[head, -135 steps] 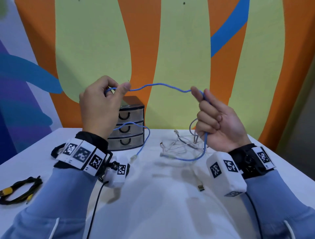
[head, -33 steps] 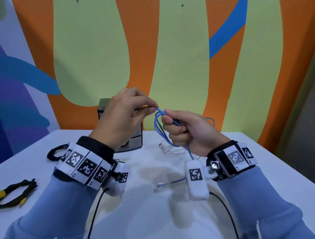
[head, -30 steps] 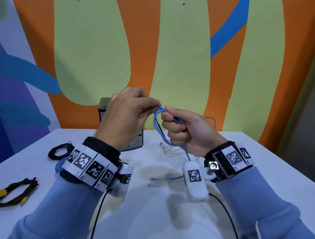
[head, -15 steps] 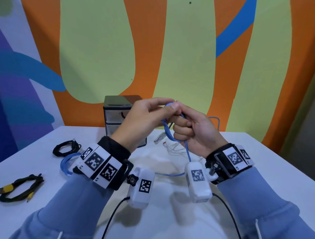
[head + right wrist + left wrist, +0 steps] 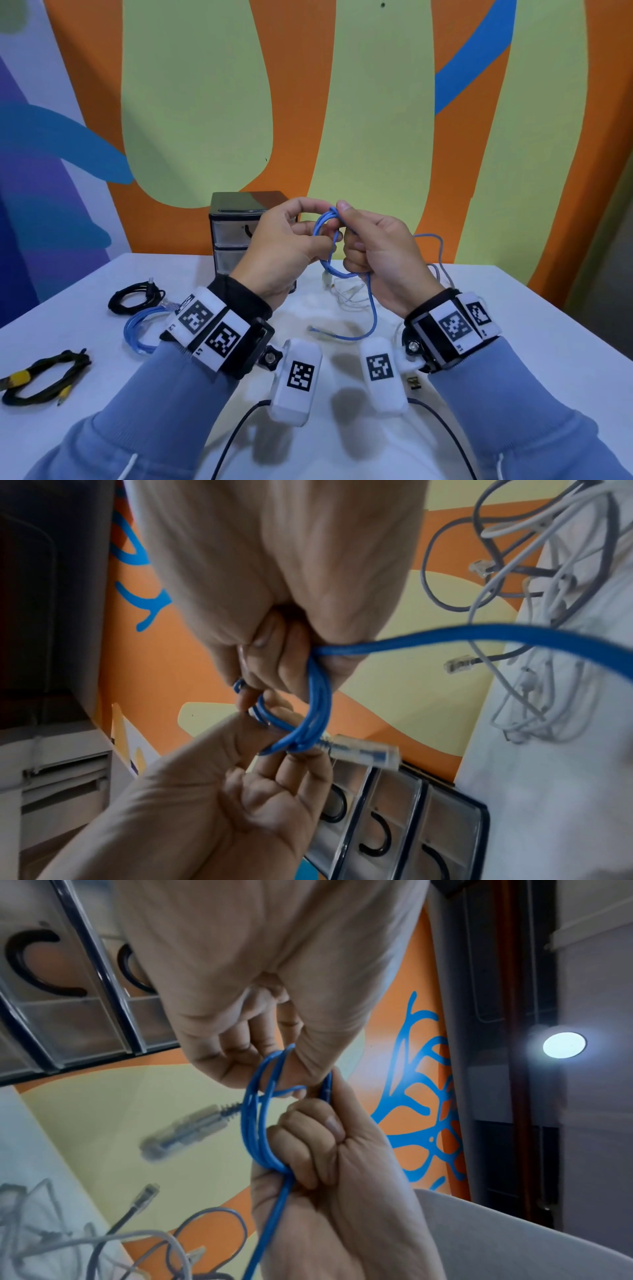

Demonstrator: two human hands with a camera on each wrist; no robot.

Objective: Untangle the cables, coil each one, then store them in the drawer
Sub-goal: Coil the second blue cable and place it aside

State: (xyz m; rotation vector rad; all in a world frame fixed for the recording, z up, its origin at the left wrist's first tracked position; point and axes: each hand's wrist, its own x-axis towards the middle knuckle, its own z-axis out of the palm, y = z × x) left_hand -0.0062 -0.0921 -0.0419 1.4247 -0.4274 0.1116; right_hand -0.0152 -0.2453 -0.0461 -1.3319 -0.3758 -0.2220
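Both hands hold a blue cable [image 5: 325, 236] in small loops in the air, in front of the black three-drawer unit [image 5: 233, 229]. My right hand [image 5: 346, 222] grips the loops in a fist, thumb on top. My left hand [image 5: 322, 222] pinches the loops' other side between thumb and fingers. The cable's clear plug [image 5: 327, 279] dangles under the loops, and its tail [image 5: 373, 308] hangs to the table. The left wrist view shows the loops [image 5: 255, 1123] running through the right fist. In the right wrist view the plug [image 5: 363, 750] sits by the left fingers [image 5: 301, 761]. All drawers look closed.
A tangle of white and grey cables [image 5: 352, 294] lies behind my hands. On the white table [image 5: 513, 342], to the left, lie a coiled black cable [image 5: 135, 301], a coiled blue cable [image 5: 142, 329] and a black cable with a yellow band [image 5: 41, 380]. A small plug [image 5: 412, 382] lies by my right wrist.
The blue cable, earlier stretched between my raised hands, is now gathered into loops in the right fist. In the last half second the plug dropped below the loops and the tail on the table shortened.
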